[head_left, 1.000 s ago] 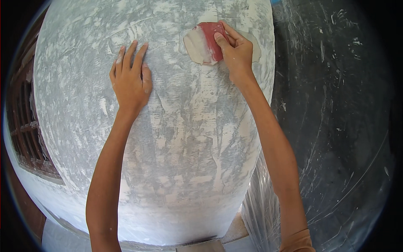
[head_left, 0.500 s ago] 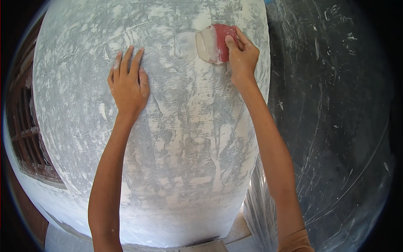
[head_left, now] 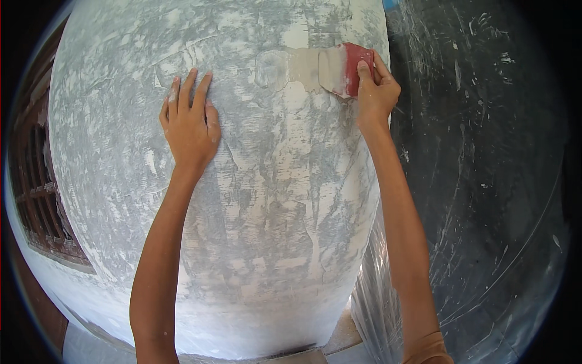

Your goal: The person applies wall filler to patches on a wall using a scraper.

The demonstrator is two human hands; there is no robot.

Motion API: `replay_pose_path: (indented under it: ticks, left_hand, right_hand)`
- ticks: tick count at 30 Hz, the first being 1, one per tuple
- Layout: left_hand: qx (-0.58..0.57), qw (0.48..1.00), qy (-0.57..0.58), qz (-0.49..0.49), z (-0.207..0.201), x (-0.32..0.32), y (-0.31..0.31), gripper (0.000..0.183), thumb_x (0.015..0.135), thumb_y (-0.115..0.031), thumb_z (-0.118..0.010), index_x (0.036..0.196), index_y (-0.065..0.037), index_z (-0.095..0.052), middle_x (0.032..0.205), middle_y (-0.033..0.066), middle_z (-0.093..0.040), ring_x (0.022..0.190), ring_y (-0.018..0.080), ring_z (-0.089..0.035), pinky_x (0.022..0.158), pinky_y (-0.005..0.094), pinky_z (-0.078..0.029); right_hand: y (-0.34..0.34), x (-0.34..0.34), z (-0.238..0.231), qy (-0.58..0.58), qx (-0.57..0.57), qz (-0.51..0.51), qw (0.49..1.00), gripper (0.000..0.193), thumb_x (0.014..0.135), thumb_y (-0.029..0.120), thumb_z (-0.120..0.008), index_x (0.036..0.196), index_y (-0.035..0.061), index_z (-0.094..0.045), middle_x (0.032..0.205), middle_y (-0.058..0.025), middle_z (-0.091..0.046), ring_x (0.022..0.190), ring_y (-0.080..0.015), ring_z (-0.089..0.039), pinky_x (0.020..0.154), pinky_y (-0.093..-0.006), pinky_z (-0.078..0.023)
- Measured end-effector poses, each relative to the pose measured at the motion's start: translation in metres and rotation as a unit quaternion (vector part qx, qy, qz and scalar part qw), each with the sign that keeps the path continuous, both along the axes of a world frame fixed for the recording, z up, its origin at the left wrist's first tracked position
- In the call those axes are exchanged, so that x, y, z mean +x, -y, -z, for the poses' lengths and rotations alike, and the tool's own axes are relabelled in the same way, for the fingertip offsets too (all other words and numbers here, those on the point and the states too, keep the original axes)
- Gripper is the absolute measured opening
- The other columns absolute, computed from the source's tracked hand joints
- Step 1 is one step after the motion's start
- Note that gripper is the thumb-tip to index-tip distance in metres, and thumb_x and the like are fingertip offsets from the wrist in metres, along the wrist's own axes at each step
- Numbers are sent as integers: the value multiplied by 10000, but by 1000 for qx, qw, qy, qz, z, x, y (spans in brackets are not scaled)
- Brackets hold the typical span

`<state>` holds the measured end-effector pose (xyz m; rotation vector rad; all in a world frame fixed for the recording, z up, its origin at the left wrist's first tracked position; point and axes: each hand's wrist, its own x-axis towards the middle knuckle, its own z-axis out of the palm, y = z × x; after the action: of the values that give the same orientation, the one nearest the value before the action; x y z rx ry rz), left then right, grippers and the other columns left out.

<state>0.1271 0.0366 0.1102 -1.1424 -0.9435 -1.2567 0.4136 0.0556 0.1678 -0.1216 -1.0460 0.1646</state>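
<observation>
Left hand (head_left: 191, 133): on mottled grey-white wall (head_left: 260, 188), fingers apart | right hand (head_left: 377, 94): fingers clamped on flat red scraper (head_left: 354, 57), touching smeared beige paste strip (head_left: 303, 67)

A brown sleeve (head_left: 428, 349) is wrapping the right arm (head_left: 407, 242); whitish smears (head_left: 174, 95) are marking fingers of the left hand (head_left: 191, 133), and a pale speck (head_left: 165, 333) is dotting the left forearm (head_left: 156, 267).

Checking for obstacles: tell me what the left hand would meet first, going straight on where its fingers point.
The way looks free of objects to the picture's top edge: the left hand would just pass over more patchy wall, though its surface relief is hard to judge.
</observation>
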Motion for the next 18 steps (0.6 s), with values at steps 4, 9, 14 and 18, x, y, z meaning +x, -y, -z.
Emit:
replay_pose_path:
  ticks: [4,9,14,18]
  left_hand:
    - [7,1000,-1,-1,0,1,-2,492,910,-190,-449,1395,-207,-528,1484,44,-454,1420,278,-338,1159,468,-189]
    - [-14,1000,-4,1,-2,-1,4,482,945,-216,-396,1417,-212,-497,1509,48,-419,1434,287,-311,1157,467,-185]
    - [-9,1000,-4,6,0,-2,2,482,942,-223,-406,1415,-218,-500,1508,44,-422,1435,283,-311,1155,464,-187]
    - [-7,1000,1,-5,-2,2,2,479,944,-220,-413,1414,-220,-501,1506,44,-424,1432,282,-317,1153,462,-189]
  right_hand:
    - [8,-7,-9,-62,19,-32,997,403,906,5,-624,1303,-45,-578,1131,-147,-696,964,-137,-661,872,-248,-502]
    - [9,-62,-25,71,-22,-67,995,402,898,5,-631,1296,-36,-589,1120,-155,-700,960,-154,-671,866,-257,-510]
    - [2,-18,-33,-31,14,-12,999,392,901,7,-629,1291,-21,-598,1100,-147,-707,958,-155,-673,807,-265,-541]
    - [7,-30,-31,-5,18,-49,999,407,903,26,-636,1305,-20,-586,1109,-140,-706,961,-146,-670,854,-265,-528]
